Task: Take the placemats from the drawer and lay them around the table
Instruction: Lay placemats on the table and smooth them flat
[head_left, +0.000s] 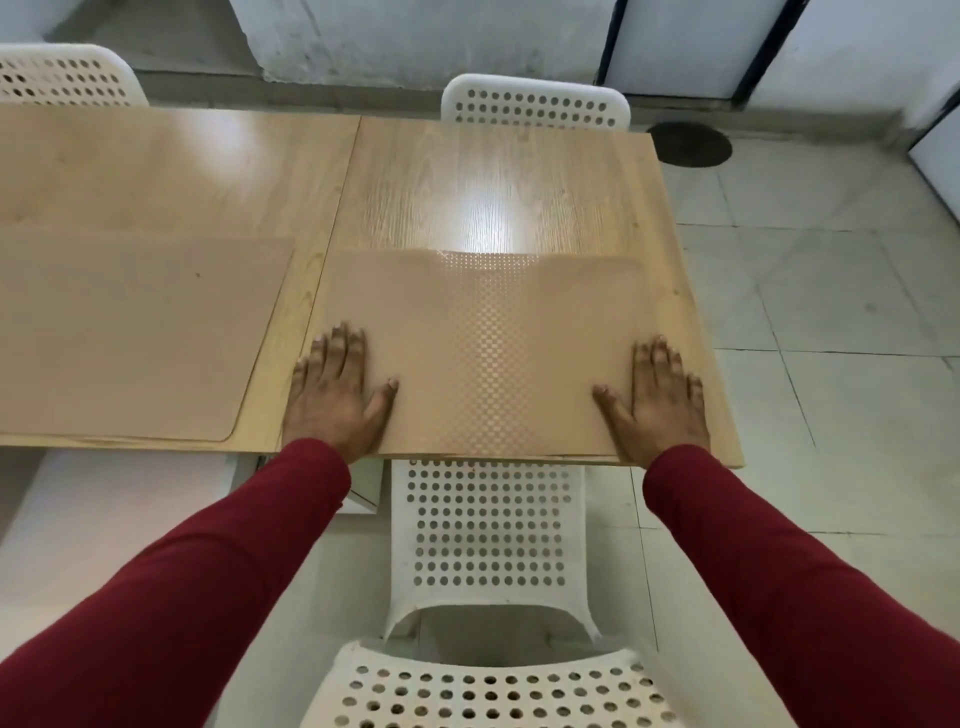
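White perforated plastic is being shown nearest of all, in the chair (488, 525) tucked under the table edge. Just beyond it, a tan placemat (483, 353) is being pressed flat onto the wooden table (498, 182), its near edge lined up with the table's. The left hand (337, 395) and the right hand (657, 402) are being held well apart, palms down and fingers spread, one at each near corner; nothing is being gripped. The mat is judged to be thin, light and flexible, with a fine checkered weave and rounded corners, so it is probably best taken by two corners or an edge. A second placemat (130, 338), smoother in look, is lying to the left. Farther off, two more chairs (535, 104) are standing against the far side.
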